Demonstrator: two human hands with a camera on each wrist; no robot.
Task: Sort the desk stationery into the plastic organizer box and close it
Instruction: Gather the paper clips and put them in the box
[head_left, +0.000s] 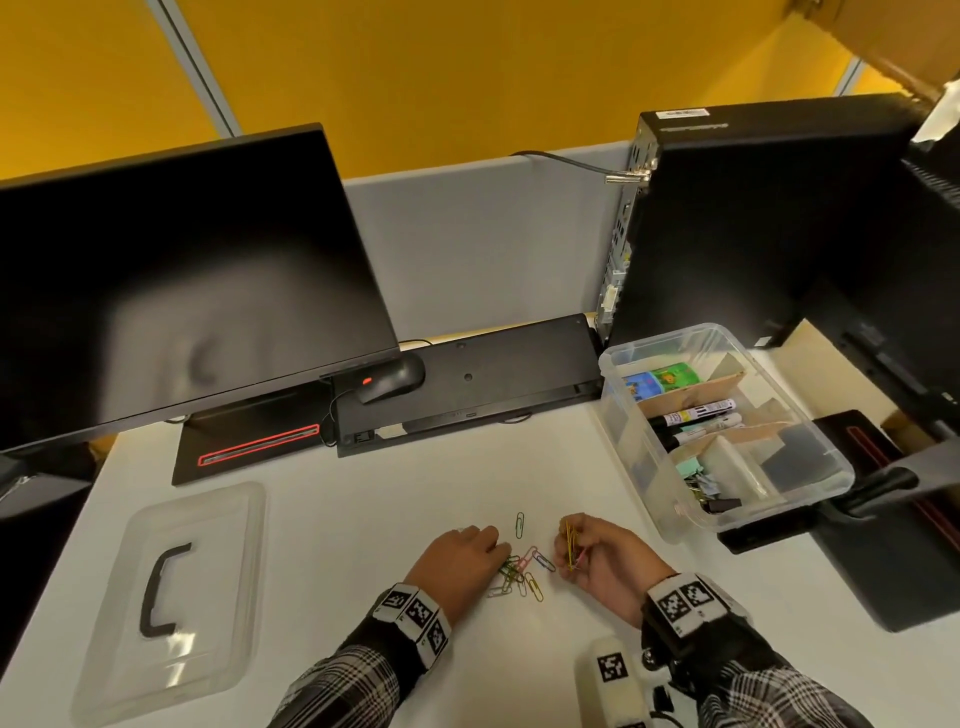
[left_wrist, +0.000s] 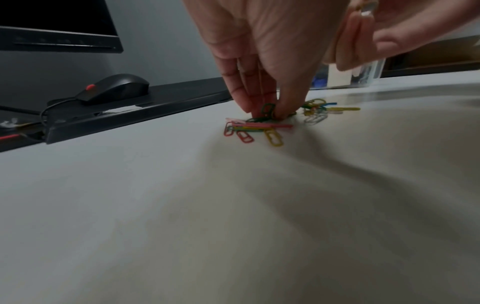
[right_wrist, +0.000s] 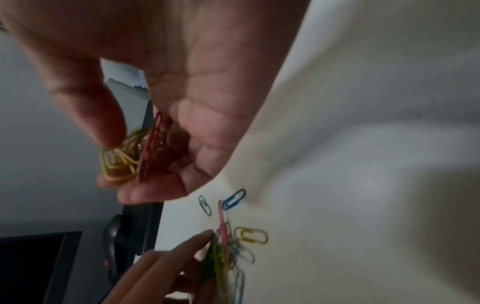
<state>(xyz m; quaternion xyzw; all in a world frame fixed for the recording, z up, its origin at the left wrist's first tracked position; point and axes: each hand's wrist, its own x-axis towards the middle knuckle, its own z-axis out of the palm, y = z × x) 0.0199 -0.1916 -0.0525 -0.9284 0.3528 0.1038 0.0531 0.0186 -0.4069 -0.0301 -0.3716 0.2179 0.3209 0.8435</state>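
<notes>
Several coloured paper clips (head_left: 519, 571) lie in a loose pile on the white desk between my hands; the pile (left_wrist: 254, 129) also shows in the left wrist view and the same pile (right_wrist: 231, 242) in the right wrist view. My left hand (head_left: 462, 558) reaches into the pile, and its fingertips (left_wrist: 267, 107) pinch a green clip (left_wrist: 267, 109). My right hand (head_left: 597, 558) holds a bunch of yellow and red clips (right_wrist: 130, 154) between thumb and fingers. The clear plastic organizer box (head_left: 826, 478) stands open at the right, with markers, binder clips and cardboard dividers inside. Its clear lid (head_left: 171, 597) lies at the left.
A black monitor (head_left: 182, 275) stands at the back left. Behind the pile lie a black keyboard (head_left: 467, 384) and a mouse (head_left: 389, 379). A computer tower (head_left: 753, 218) rises behind the box. One clip (head_left: 519, 525) lies apart from the pile.
</notes>
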